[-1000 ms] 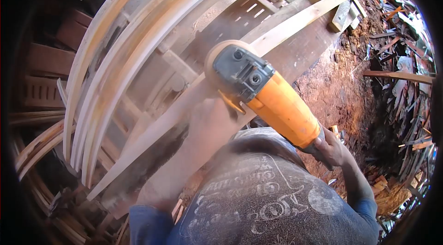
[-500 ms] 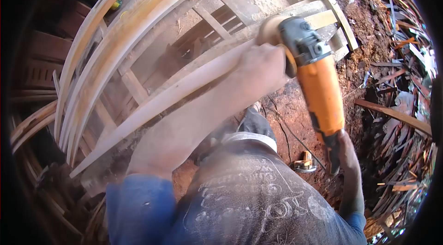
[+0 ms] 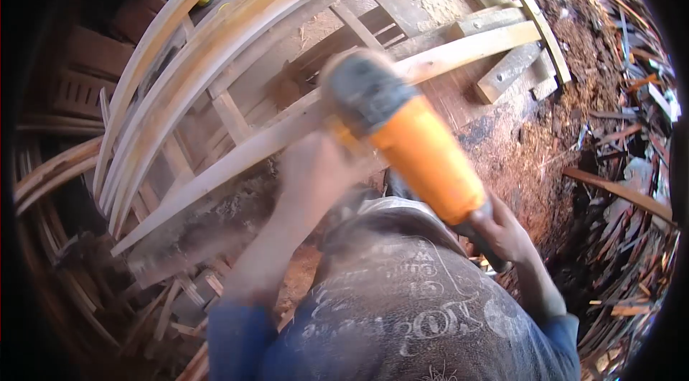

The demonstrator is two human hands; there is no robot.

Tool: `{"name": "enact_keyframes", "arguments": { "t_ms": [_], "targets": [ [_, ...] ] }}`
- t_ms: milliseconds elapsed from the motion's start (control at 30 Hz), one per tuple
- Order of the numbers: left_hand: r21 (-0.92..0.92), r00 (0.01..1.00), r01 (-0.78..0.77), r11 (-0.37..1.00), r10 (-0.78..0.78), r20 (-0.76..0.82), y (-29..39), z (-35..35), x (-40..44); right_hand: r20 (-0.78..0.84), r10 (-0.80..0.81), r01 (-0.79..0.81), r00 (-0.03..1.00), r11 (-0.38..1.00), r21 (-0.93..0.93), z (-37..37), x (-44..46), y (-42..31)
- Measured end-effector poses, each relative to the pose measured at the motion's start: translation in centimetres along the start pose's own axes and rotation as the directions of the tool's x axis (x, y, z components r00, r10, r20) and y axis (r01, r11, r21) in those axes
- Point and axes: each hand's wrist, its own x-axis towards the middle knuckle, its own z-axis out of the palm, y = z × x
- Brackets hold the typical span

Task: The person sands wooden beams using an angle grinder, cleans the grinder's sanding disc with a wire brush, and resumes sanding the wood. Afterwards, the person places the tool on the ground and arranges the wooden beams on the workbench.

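A bulky handheld power tool with a bright orange body, a dark grey head and a dark rear handle (image 3: 423, 151) lies slantwise just above and right of the view's centre, its head toward 12 o'clock and its handle toward 4 o'clock. The person's right hand (image 3: 506, 234), at 4 o'clock, wraps its fingers snugly round that rear handle. The left hand (image 3: 316, 165), just off centre toward 9 o'clock, is closed in a blurred fist against the near side of the tool's head and has hold of it there; the blur hides the fingertips. The head lies over a long, pale, tapering wooden slat (image 3: 466, 54) that runs from 8 o'clock up to 2 o'clock; whether the tool's underside touches the wood cannot be told. At the slat's 2 o'clock end stands a narrow, pale wooden crosspiece (image 3: 538, 25). Several long, curved, honey-coloured wooden strips (image 3: 237, 15) sweep side by side from 9 o'clock to 12 o'clock. Toward 3 o'clock, beyond reddish-brown ground (image 3: 517, 147), a straight brown plank (image 3: 621, 196) lies on a heap of thin wood splinters (image 3: 610, 273). A dusty dark brown shirt with pale printing and blue sleeves (image 3: 402, 316) fills 6 o'clock.
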Motion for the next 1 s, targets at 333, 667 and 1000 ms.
{"name": "enact_keyframes", "arguments": {
  "t_ms": [333,667,1000],
  "targets": [
    [-0.216,0.965,0.157,0.964,-0.196,-0.176,-10.0,0.3,-6.4,0.228,0.122,0.042,0.966,0.795,-0.605,5.2,4.7,-4.7],
    [-0.130,0.951,-0.278,0.952,0.292,0.102,8.7,1.7,6.3,-0.106,0.035,-0.028,0.994,0.997,0.076,-8.8,-1.5,1.1],
    [-0.005,0.775,-0.627,0.779,0.624,0.103,30.1,4.4,18.3,-0.407,0.075,0.015,0.910,0.977,0.215,-23.3,-3.4,3.0]
  ]
}}
